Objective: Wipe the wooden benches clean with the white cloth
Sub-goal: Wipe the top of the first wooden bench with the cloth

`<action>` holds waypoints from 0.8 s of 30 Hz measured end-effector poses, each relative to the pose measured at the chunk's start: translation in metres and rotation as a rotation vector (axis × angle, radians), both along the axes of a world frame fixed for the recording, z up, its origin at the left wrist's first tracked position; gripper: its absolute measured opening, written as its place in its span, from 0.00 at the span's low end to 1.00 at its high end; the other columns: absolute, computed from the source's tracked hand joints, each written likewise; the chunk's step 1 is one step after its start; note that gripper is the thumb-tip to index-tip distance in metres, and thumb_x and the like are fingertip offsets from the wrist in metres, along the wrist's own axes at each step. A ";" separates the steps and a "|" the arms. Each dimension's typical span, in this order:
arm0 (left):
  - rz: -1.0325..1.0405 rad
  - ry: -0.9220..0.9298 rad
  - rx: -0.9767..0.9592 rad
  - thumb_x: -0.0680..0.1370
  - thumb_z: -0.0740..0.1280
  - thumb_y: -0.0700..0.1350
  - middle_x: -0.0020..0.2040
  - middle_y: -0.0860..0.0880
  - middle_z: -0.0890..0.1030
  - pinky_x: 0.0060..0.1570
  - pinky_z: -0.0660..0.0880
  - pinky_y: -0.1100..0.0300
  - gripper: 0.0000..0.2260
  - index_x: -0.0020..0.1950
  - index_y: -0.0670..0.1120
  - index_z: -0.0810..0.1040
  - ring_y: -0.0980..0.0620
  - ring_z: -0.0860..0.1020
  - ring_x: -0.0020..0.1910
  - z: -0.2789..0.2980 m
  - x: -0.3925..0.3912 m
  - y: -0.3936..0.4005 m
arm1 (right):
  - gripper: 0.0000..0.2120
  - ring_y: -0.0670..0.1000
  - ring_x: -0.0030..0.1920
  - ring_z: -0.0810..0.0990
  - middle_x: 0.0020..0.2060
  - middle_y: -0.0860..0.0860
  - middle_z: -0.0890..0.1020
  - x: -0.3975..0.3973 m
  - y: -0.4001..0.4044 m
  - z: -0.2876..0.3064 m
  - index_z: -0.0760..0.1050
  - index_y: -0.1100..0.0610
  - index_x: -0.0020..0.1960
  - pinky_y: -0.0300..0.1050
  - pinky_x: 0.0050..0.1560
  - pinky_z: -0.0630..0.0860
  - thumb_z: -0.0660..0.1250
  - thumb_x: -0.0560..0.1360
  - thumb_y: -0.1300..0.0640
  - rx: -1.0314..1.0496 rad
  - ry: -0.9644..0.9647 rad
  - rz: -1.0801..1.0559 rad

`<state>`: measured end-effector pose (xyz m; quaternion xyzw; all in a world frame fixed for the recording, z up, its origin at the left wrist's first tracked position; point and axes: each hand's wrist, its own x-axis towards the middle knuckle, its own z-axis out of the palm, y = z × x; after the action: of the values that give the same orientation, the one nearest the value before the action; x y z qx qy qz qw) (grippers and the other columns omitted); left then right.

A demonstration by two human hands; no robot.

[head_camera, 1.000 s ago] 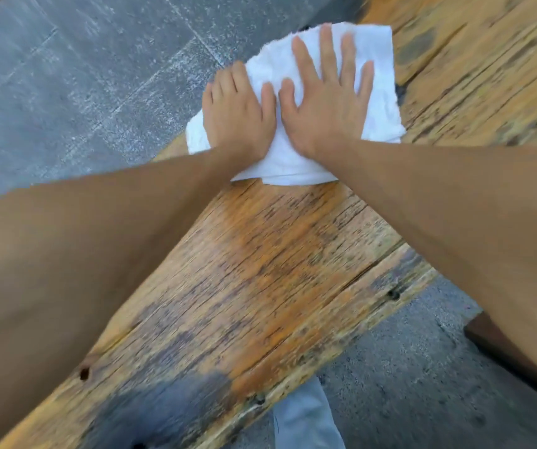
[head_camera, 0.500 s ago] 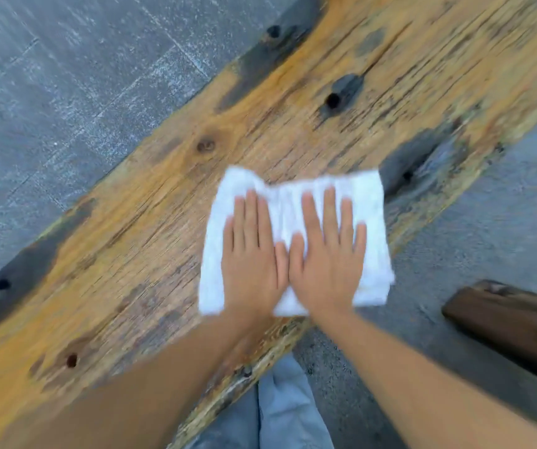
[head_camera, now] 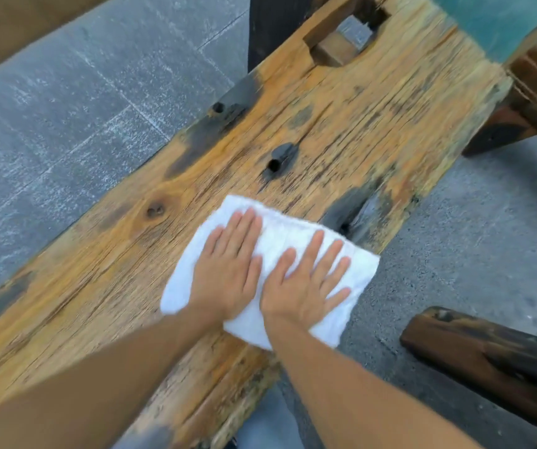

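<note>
Grey paving slabs point(head_camera: 66, 102) lie under a long, weathered wooden bench point(head_camera: 341, 118) that runs diagonally from lower left to upper right, its orange top streaked with dark stains and pierced by bolt holes. You have the white cloth point(head_camera: 296, 231) spread flat on the plank's near edge, its lower right corner hanging just past that edge over the ground. Your left hand point(head_camera: 228, 273) and right hand point(head_camera: 302, 286) rest side by side on top of it, palms down, fingers extended and loosely spread; neither hand is closed around the fabric, both simply press it against the wood.

What matters for the stroke is the plank's long axis. Unwiped surface extends both ways from the cloth: up and right toward the square mortise point(head_camera: 338, 43) at the bench end, and down and left beneath your forearms. Your right hand sits nearer the bench end, and a dark stained patch point(head_camera: 354, 209) lies just beyond the cloth's upper right corner. Your left hand is nearer the far side of the plank, where a knot point(head_camera: 155, 210) shows.

I judge you are mid-wipe, with much of this bench left. Push along the grain, and keep the overhanging corner from slipping off the edge. A second dark bench point(head_camera: 493, 361) waits on your right.
</note>
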<state>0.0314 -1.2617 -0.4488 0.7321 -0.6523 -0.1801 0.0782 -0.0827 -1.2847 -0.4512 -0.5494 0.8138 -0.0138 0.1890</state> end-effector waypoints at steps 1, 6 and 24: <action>-0.025 0.004 -0.006 0.83 0.46 0.52 0.83 0.48 0.52 0.79 0.54 0.48 0.28 0.82 0.45 0.52 0.50 0.50 0.82 -0.001 0.008 -0.034 | 0.29 0.53 0.84 0.42 0.84 0.46 0.43 0.010 -0.028 -0.005 0.43 0.40 0.83 0.64 0.80 0.41 0.42 0.83 0.40 -0.045 0.002 -0.053; -0.075 -0.045 -0.052 0.85 0.52 0.52 0.83 0.49 0.52 0.79 0.48 0.50 0.27 0.83 0.46 0.52 0.49 0.49 0.83 -0.015 0.037 -0.171 | 0.29 0.55 0.83 0.50 0.84 0.50 0.52 0.031 -0.160 -0.026 0.53 0.43 0.83 0.65 0.79 0.46 0.44 0.83 0.39 -0.296 0.104 -0.036; 0.117 -0.036 -0.087 0.82 0.55 0.53 0.83 0.49 0.55 0.80 0.51 0.49 0.29 0.82 0.46 0.55 0.48 0.52 0.82 -0.002 0.047 -0.335 | 0.30 0.59 0.83 0.47 0.84 0.54 0.50 0.047 -0.335 -0.013 0.52 0.47 0.83 0.69 0.78 0.44 0.46 0.83 0.42 -0.225 0.066 0.229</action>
<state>0.0782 -1.5964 -0.4509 0.7681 -0.6168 -0.1335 0.1086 -0.0354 -1.6197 -0.4642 -0.6562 0.7451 -0.0649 0.0998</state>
